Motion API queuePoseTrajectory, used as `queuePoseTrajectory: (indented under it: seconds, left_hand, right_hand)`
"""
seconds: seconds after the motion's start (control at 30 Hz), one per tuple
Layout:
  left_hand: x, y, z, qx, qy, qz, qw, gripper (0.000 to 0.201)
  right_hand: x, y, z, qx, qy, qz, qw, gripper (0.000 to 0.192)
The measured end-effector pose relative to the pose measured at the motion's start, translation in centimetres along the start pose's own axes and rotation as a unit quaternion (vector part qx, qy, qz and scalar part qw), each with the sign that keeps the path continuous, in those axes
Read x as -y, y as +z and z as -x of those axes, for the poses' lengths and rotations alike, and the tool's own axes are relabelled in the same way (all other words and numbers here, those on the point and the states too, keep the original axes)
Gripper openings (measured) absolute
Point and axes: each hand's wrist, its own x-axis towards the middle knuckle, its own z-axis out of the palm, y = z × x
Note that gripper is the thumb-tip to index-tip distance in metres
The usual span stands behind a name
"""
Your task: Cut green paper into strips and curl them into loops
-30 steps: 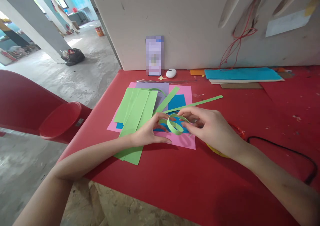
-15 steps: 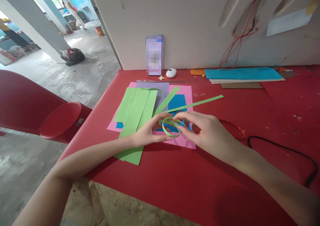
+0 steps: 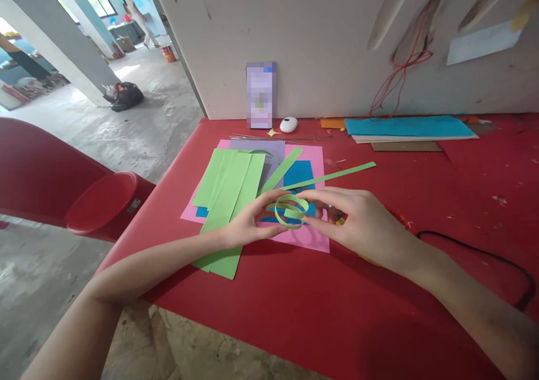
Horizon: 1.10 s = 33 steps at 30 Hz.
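Between my hands a narrow light-green paper strip [image 3: 293, 213] is curled into a loose ring, with an inner turn inside it. My left hand [image 3: 246, 221] holds the ring's left side between thumb and fingers. From the right, my right hand [image 3: 353, 214] pinches at the ring's right edge with thumb and index finger. Underneath lie a pink sheet [image 3: 315, 241], a blue paper piece [image 3: 297, 170] and a purple sheet [image 3: 274, 147]. Green paper sheets [image 3: 229, 200] overlap beside my left hand. A straight green strip [image 3: 341, 174] reaches out to the right beyond my fingers.
A phone [image 3: 261, 96] leans on the wall behind a white mouse-like object [image 3: 288, 124]. Blue sheets [image 3: 408, 126] are stacked at the back right. A black cable [image 3: 475, 246] crosses the red table [image 3: 269, 307]. A red stool [image 3: 103, 203] stands left; a person walks far off.
My right hand has shifted slightly right, and its fingers now sit at the ring's outer edge. The ring's inner turn shows more clearly. My left hand stays put. The distant person has moved right.
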Motion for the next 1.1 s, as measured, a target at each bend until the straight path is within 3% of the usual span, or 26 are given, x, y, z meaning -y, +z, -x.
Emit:
queuePoseTrajectory:
  seconds: [0.2, 0.43, 0.63, 0.9, 1.1]
  left_hand:
    - [-0.22, 0.07, -0.06, 0.002, -0.002, -0.008, 1.0, 0.052]
    - [-0.11, 0.13, -0.05, -0.005, -0.017, 0.001, 1.0, 0.048]
    - [-0.46, 0.22, -0.13, 0.0, -0.022, 0.005, 1.0, 0.054]
    - [-0.16, 0.38, 0.05, 0.027, -0.043, 0.041, 0.998, 0.063]
    - [-0.11, 0.36, -0.01, 0.011, -0.085, 0.109, 0.99, 0.049]
  right_hand:
    - [-0.2, 0.32, 0.01, -0.018, -0.023, 0.015, 0.999, 0.008]
    - [-0.17, 0.24, 0.08, -0.041, -0.023, 0.003, 0.999, 0.012]
    - [0.14, 0.21, -0.05, -0.018, 0.014, -0.045, 0.999, 0.004]
    - [0.29, 0.13, -0.09, -0.024, -0.004, -0.032, 0.999, 0.007]
    - [0.35, 0.15, 0.06, -0.019, -0.019, -0.019, 0.999, 0.008]
